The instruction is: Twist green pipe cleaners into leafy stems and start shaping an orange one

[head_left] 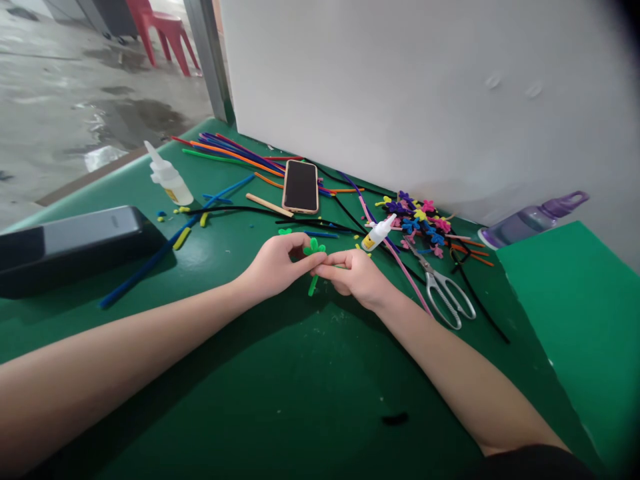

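Green, fuzzy pipe cleaner is gathered into a small looped flower [315, 247], which is held just above the counter [240, 400], between the hands and near the middle of the view. By the look of it, the shaping and fastening of the petals is the step in hand: the base of the loops is pinched between the thumb and fingers of the left hand [280, 263], while the fingertips of the right hand [360, 275] are closed on the same place from the other side, with a bit of green showing among them. Which of the two bears the firmer grip cannot be told. For the next move, a steady pinch at the base appears to be called for, along with a small, careful turn or tuck by the other hand, so that the loops are not pulled loose or flattened. Several rounded petals can be made out, bunched closely and turned upward, though part of the flower is covered by the fingers; below them, a short straight tail [313, 285] is left hanging at a slight slant. A second piece of green loops [285, 231] can be seen just beyond the left hand, partly hidden by it. Past the right hand, scissors [429, 269] are laid beside a pile of many-coloured flowers [423, 215], and a small white bottle [375, 237] is found nearby.
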Demonstrator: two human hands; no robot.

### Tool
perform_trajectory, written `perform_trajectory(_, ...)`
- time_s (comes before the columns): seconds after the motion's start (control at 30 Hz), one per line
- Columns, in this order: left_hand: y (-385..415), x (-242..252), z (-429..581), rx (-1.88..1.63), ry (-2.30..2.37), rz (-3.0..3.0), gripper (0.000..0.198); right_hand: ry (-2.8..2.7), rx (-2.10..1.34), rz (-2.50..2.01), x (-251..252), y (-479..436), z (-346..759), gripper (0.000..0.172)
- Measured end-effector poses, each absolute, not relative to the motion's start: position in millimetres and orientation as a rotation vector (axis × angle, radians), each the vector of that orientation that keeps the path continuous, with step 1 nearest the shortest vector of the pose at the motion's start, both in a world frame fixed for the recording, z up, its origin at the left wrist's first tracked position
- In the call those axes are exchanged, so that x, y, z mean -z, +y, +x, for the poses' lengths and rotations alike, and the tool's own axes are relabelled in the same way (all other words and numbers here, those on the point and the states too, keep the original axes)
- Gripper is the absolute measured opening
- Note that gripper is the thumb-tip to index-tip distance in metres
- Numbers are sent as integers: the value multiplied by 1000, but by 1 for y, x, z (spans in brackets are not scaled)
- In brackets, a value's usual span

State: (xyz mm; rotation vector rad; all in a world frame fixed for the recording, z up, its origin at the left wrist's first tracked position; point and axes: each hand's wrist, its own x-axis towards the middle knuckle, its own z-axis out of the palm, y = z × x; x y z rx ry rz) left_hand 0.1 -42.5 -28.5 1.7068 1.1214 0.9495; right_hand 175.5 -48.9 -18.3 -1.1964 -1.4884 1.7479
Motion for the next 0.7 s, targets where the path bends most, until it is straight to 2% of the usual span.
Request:
perform_trajectory(0.23, -41, 30, -2, -974, 1068, 1719, 21, -1411, -1823, -1170, 18, -48, 176, 25)
perform_trajectory(0.43, -39, 31, -2, -994, 1127, 1649, 26, -1803, -1244, -1215, 16, -53, 171, 24)
perform_trajectory(0.7, -38, 29, -2, -988, 1111, 1510, 31, -1975, -888, -1228, 20, -57, 175, 7)
